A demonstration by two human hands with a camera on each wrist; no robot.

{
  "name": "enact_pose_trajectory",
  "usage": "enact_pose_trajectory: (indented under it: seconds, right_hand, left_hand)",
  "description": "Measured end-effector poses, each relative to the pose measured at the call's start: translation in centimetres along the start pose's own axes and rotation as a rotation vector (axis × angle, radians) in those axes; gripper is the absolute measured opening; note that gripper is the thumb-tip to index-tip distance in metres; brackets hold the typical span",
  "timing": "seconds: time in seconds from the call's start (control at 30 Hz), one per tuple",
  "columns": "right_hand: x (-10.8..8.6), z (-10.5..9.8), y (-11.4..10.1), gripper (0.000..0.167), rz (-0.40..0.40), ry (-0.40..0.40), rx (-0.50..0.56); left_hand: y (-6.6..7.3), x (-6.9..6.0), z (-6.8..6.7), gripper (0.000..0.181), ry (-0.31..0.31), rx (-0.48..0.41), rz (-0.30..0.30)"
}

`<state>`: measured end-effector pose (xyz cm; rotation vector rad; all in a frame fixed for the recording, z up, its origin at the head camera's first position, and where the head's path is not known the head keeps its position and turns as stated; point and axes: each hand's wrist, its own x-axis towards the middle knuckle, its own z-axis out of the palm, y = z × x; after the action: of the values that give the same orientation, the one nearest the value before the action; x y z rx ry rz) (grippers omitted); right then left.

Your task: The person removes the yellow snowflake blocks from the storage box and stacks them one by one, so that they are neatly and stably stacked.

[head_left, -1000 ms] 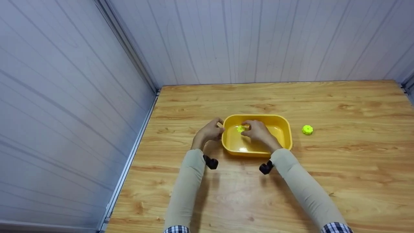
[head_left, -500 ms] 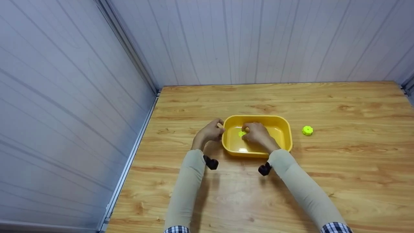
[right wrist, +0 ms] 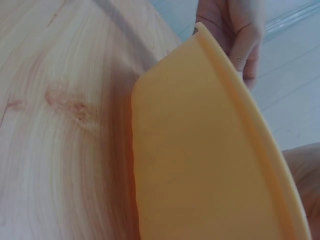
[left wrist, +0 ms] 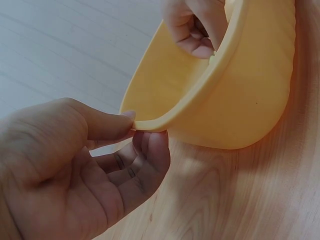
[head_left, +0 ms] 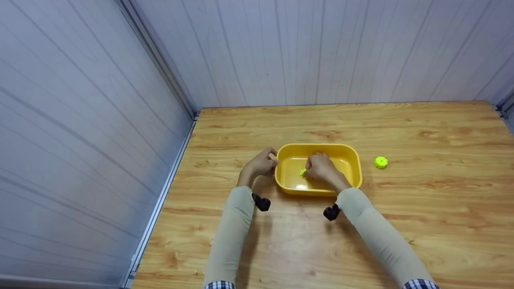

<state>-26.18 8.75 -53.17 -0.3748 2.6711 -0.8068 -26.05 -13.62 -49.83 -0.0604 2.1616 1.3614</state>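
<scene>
A yellow plastic basin [head_left: 289, 178] stands on the wooden table. At its left end my left hand [head_left: 262, 162] grips the rim; the left wrist view shows the thumb over the rim [left wrist: 165, 119] and curled fingers beneath. My right hand [head_left: 323, 167] reaches down inside the basin. Between its thumb and fingers it pinches a small fluorescent yellow-green, flower-shaped piece [head_left: 302, 173], mostly covered by the fingers. Only a sliver of that piece [left wrist: 212, 59] shows in the left wrist view. The right wrist view has the basin wall [right wrist: 200, 135] hiding most of the right hand [right wrist: 306, 175].
A second yellow-green flower-shaped piece [head_left: 380, 162] lies on the table [head_left: 433, 192], to the right of the basin. Pale panelled walls [head_left: 257, 52] rise behind the table and along its left side.
Inside the basin, the small piece has come nearer the front and slightly right, along with my right hand's fingers, which have closed in on it. My left hand stays on the rim.
</scene>
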Motion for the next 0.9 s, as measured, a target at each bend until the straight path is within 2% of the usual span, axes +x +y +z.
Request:
enact_pose_trajectory:
  seconds: [0.13, 0.37, 0.5, 0.7, 0.9]
  right_hand:
    - [-0.1, -0.1, 0.5, 0.015, -0.018, -0.009, 0.061]
    - [-0.4, -0.6, 1.2, 0.014, 0.029, -0.074, 0.247]
    - [-0.7, -1.2, 1.5, 0.014, -0.017, -0.055, 0.32]
    - [-1.3, -2.3, 1.5, 0.016, -0.088, -0.007, 0.348]
    - [-2.1, -3.5, 1.8, 0.019, -0.076, 0.02, 0.372]
  left_hand:
    - [-0.1, 0.0, 0.0, 0.03, 0.0, -0.005, 0.004]
    - [-0.1, 0.0, 0.2, 0.03, -0.011, -0.022, -0.001]
    - [0.0, -0.1, 0.2, 0.028, -0.007, -0.018, -0.001]
    - [-0.1, 0.0, 0.2, 0.022, -0.001, -0.027, 0.001]
    - [-0.1, 0.1, 0.0, 0.022, 0.002, -0.02, -0.003]
